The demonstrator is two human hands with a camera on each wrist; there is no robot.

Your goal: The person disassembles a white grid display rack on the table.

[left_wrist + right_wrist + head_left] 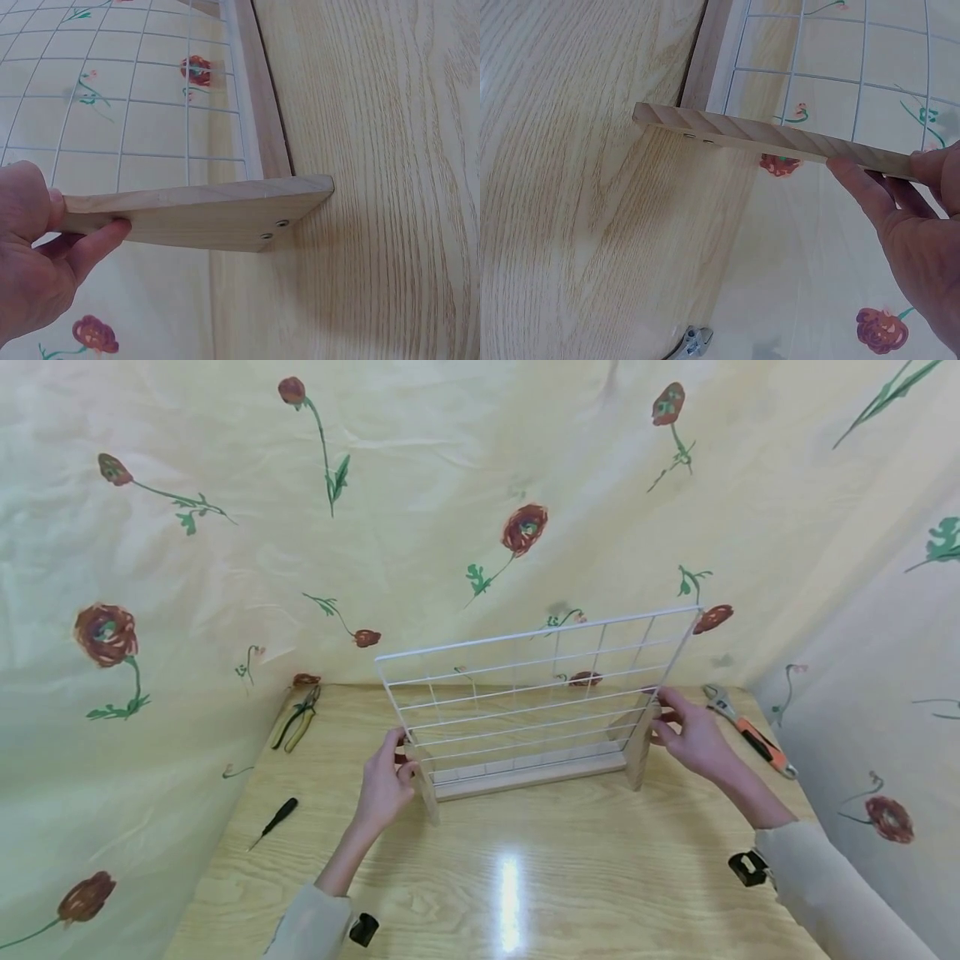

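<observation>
Only L-wrist cam shows L-panel (195, 217) screws (282, 223); head, pliers (307, 704).

In the head view we see a pale, wood-grained bench (570, 860) across the lower frame, with a bright streak of reflected light (509, 902) at bottom centre. Left of centre lie pliers (306, 707) with yellow and dark handles, their nose pointing up the frame. Below them we find a black-handled screwdriver (280, 816), its tip toward the lower left. On the right side we spot an adjustable wrench (754, 738) with an orange-and-black handle, slanting, its metal head toward the upper left. A creased cream covering (420, 543), printed with red flowers, fills the upper frame and both sides.
</observation>
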